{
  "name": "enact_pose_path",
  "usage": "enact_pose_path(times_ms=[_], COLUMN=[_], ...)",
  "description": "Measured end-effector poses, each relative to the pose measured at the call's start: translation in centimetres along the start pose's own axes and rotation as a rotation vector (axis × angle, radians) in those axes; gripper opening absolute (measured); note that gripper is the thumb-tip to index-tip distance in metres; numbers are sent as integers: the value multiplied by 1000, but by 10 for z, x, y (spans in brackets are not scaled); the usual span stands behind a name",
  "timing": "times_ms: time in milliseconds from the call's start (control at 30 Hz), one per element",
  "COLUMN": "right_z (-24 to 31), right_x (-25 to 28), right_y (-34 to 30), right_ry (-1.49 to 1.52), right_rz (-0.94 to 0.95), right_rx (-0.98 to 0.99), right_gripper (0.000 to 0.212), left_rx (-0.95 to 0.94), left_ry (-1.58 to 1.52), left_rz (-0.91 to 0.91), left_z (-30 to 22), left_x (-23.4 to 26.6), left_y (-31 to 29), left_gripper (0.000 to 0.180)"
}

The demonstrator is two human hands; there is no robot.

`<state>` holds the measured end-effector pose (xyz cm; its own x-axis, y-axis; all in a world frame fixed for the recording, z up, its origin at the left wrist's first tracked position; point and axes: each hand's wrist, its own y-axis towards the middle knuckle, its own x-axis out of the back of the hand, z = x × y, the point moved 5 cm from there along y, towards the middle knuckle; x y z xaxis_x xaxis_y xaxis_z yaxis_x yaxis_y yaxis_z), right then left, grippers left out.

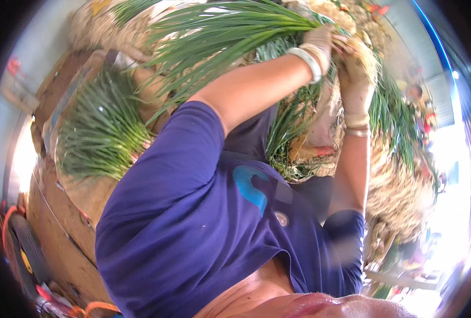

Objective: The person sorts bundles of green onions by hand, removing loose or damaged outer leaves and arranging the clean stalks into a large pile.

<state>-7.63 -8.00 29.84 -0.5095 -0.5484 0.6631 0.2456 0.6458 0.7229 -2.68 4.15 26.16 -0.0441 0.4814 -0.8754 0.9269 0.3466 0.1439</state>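
- Hands in view: two, left hand and right hand, both raised at upper right, close to each other.
- Held bunch of green onions: one, at upper centre. Leaves are fanned out to the left, root end at right; stalks too many to be counted.
- Left fingers: clenched around held bunch near its root end.
- Right fingers: placed at the root end; area is blurred, closure cannot be told.
- White band: one is worn on left wrist.
- Second bunch: one, laid at left, well apart from the hands, leaves pointed up and left.
- Right root pile: one, below the green leaves.
- Purple shirt: one is worn.
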Motion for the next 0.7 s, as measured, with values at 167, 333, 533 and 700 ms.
enact_pose_path(times_ms=[167, 333, 533, 700], right_z=[-63, -43, -93, -95], right_x=[-45, -87, -111, -136], right_y=[-86, -76, -142, -205], right_ry=[155, 1930, 892, 726], right_rz=[502, 89, 405, 850], right_rx=[-460, -871, -911, -868], right_gripper=[26, 52, 25, 26], left_rx=[39, -72, -127, -201], left_ry=[-172, -267, -164, 106], left_rz=[39, 207, 148, 178], left_z=[-25, -28, -92, -181], left_x=[-2, 16, 25, 84], left_y=[-14, -2, -12, -22], left_gripper=[30, 29, 19, 21])
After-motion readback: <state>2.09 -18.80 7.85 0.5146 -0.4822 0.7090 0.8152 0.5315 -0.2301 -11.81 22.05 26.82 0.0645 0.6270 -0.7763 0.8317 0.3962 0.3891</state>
